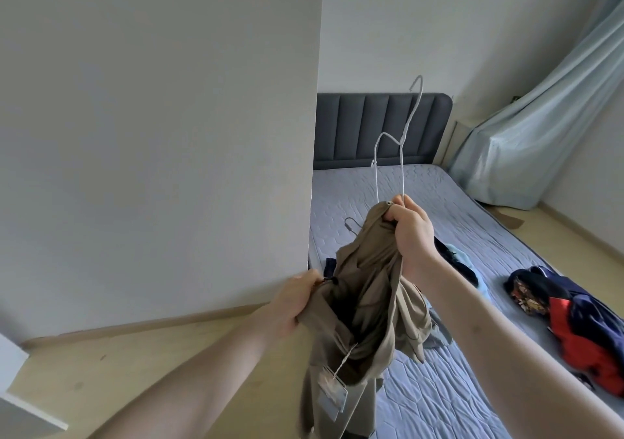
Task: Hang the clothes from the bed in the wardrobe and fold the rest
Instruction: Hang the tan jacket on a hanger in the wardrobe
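Head view: the right hand (413, 236) pinched the wire hanger (401, 141) together with the top of the khaki garment (368, 290), hook rising above its fingers (391, 215). The left hand (297, 300) gripped the garment's opening below. Threading likely went best with the opening held wide. More clothes (574, 317) lay on the bed (439, 401) beyond.
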### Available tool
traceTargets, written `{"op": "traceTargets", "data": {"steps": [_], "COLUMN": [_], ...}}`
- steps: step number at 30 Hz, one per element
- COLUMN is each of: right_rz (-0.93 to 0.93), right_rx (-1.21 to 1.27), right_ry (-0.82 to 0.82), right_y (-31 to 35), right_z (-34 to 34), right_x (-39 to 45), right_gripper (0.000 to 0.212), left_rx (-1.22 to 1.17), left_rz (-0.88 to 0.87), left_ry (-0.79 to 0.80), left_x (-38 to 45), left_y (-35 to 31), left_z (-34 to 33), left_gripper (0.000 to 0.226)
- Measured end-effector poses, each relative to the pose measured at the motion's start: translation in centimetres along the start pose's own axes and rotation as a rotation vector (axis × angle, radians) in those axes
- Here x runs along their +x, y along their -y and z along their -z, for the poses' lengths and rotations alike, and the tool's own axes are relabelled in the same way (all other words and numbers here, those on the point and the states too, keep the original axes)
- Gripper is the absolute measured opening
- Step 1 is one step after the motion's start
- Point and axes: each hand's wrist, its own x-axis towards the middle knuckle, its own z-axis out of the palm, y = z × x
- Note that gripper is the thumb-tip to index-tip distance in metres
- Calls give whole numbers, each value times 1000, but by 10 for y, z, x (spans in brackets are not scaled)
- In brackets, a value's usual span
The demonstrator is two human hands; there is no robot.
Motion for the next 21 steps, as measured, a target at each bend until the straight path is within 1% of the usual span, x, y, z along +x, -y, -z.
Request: {"op": "traceTargets", "data": {"steps": [1,4,7,8,10,12,14,17,18,21], "right_rz": [-3,7,34,40,44,37,26,45,58,87], "right_rx": [3,-25,-79,-78,-75,-99,-175,-364,-394,-400], "right_ry": [2,21,33,29,15,5,19,82,128,350], "right_y": [0,0,2,2,1,0,-3,-15,-21,-29], "right_z": [-1,-6,-9,-9,-6,-1,6,16,19,24], "right_x": [0,3,6,7,10,13,16,13,10,1], "right_gripper": [37,38,37,37,34,29,23,13,16,35], "left_rx": [27,241,356,379,388,328,180,-30,-80,-172], "left_rz": [-27,-130,-185,-207,-231,-233,-205,-167,-167,-199], "left_ry": [26,109,220,227,219,199,167,204,211,175], "left_x": [-1,-7,-12,-14,-17,-19,-20,-29,-33,-43], "left_y": [0,-5,-3,-1,4,5,3,-5,-10,-25], "left_z": [-1,-12,-19,-19,-16,-12,-9,-8,-10,-19], "left_gripper": [25,17,33,35,28,21,25,32,32,25]}}
